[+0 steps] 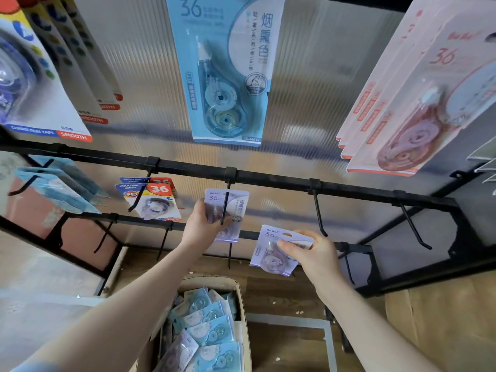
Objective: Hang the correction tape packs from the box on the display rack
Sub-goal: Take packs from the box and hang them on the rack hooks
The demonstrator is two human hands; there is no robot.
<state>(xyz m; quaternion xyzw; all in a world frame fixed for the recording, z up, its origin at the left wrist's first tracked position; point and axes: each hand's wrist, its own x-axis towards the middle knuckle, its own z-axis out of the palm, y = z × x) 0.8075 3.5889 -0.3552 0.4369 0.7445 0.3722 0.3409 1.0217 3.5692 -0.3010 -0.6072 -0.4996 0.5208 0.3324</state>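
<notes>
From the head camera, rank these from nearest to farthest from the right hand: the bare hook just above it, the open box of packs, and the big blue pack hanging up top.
From the right hand:
1. Bare hook, just above.
2. Box, below left.
3. Big blue pack, high above.

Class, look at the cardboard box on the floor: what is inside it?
The cardboard box holds loose blue and lilac correction tape packs, piled overlapping. The top layer covers whatever lies deeper, and the left forearm hides the box's left side.
</notes>
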